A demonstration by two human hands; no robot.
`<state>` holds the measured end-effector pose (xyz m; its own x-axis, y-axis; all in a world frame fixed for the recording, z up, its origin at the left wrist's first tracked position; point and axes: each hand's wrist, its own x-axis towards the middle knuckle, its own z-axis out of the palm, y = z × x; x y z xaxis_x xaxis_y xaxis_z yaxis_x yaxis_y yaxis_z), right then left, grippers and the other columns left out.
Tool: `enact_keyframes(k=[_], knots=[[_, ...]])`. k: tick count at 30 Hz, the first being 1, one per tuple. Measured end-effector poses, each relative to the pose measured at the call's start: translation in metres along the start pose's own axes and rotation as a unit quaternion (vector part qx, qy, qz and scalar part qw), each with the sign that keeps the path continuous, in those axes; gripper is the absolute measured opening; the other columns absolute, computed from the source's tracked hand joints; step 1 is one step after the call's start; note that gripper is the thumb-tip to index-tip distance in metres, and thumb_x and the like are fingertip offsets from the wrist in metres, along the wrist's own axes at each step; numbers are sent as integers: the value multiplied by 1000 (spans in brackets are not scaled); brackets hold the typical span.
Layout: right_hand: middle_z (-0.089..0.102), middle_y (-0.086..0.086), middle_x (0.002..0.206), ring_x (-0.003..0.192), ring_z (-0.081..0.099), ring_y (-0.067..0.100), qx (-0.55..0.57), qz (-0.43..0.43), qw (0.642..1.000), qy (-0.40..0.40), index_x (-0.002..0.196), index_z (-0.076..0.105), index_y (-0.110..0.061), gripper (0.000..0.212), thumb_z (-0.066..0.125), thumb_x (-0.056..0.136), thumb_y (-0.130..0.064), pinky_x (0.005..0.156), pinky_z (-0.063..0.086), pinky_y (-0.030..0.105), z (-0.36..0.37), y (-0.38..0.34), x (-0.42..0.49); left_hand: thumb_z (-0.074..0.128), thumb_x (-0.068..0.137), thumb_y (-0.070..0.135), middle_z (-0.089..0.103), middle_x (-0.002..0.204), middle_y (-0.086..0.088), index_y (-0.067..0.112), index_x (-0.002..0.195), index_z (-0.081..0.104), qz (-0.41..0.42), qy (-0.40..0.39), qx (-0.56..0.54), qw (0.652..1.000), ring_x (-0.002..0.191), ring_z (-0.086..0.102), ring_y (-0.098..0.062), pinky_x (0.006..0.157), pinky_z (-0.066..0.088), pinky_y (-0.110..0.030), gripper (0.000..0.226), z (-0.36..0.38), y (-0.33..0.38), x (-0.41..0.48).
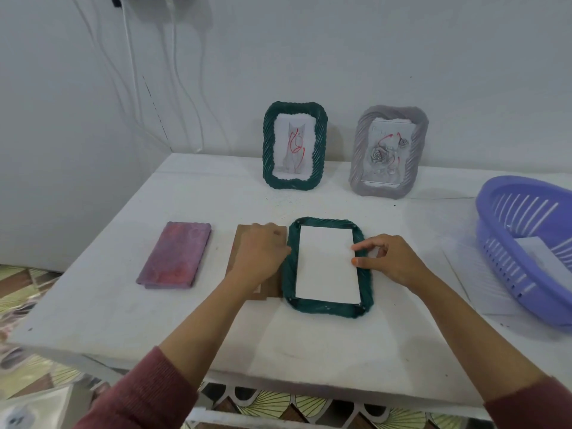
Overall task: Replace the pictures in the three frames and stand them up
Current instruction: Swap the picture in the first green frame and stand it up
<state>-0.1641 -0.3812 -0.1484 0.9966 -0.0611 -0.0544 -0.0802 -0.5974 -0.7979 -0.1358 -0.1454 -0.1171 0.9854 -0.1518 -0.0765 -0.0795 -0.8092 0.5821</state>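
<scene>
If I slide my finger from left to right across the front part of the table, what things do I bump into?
Pink-purple folded cloth → brown backing board under the left hand → green frame lying face down with white paper → right hand → purple basket.

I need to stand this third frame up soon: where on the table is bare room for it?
Bare room: the back left of the white table, beside the standing dark green twisted-rim frame, and behind the pink-purple folded cloth. The near strip is bare too. Crowded: the right side, with the grey frame, purple slotted plastic basket and loose papers.
</scene>
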Motion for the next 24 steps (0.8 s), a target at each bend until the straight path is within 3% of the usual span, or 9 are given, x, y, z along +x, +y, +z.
enact_keyframes(k=[2, 5, 7, 12, 17, 20, 24], knots=[[55, -8, 86, 63, 39, 7, -1, 2, 1000, -3, 97, 72, -18, 27, 78, 70, -18, 61, 31, 19, 0, 1, 0, 49, 89, 19, 40, 127, -15, 11, 125, 44, -55, 30, 27, 998, 122, 35, -32, 95, 36, -36, 37, -7, -8, -1], [52, -12, 83, 65, 40, 5, -1, 9, 1000, -1, 95, 72, -20, 25, 78, 70, -18, 62, 31, 19, 1, 1, 0, 56, 86, 32, 29, 134, -17, 19, 138, 26, -128, -40, 45, 990, 126, 28, -34, 94, 37, -40, 61, -8, -22, -4], [52, -13, 84, 66, 41, 5, -5, 10, 1000, -1, 94, 72, -22, 24, 78, 71, -20, 63, 31, 19, 1, 1, -1, 59, 85, 30, 31, 131, -18, 26, 138, 29, -129, -70, 63, 987, 123, 29, -34, 92, 37, -37, 62, -5, -25, -4], [51, -15, 84, 67, 41, 4, -10, 16, 1000, -3, 96, 72, -21, 26, 77, 71, -19, 62, 31, 18, 1, -1, 0, 74, 73, 32, 44, 127, -13, 34, 130, 42, -125, -49, 63, 989, 118, 37, -31, 95, 38, -38, 66, -3, -35, 6], [50, -15, 83, 67, 41, 5, -15, 20, 1000, -3, 95, 72, -20, 25, 77, 71, -18, 62, 31, 18, 1, -2, -1, 83, 63, 23, 54, 123, -4, 19, 120, 53, -109, -52, -34, 992, 106, 51, -22, 91, 45, -32, 65, -19, -45, 10], [52, -14, 85, 65, 41, 5, -2, 24, 1000, -7, 94, 72, -21, 24, 77, 71, -18, 62, 31, 18, 1, -4, -2, 82, 63, 6, 54, 125, -7, 14, 108, 61, -126, -29, -148, 980, 112, 53, -28, 96, 47, -40, 51, -32, -50, 11], [60, -2, 83, 62, 36, 13, 64, 27, 997, 14, 91, 71, -24, 18, 74, 75, -18, 61, 34, 17, -5, -8, -6, 75, 65, -10, 61, 106, -17, 8, 112, 61, -144, 17, -291, 946, 86, 60, -25, 71, 53, -31, 52, -55, -51, 9]])
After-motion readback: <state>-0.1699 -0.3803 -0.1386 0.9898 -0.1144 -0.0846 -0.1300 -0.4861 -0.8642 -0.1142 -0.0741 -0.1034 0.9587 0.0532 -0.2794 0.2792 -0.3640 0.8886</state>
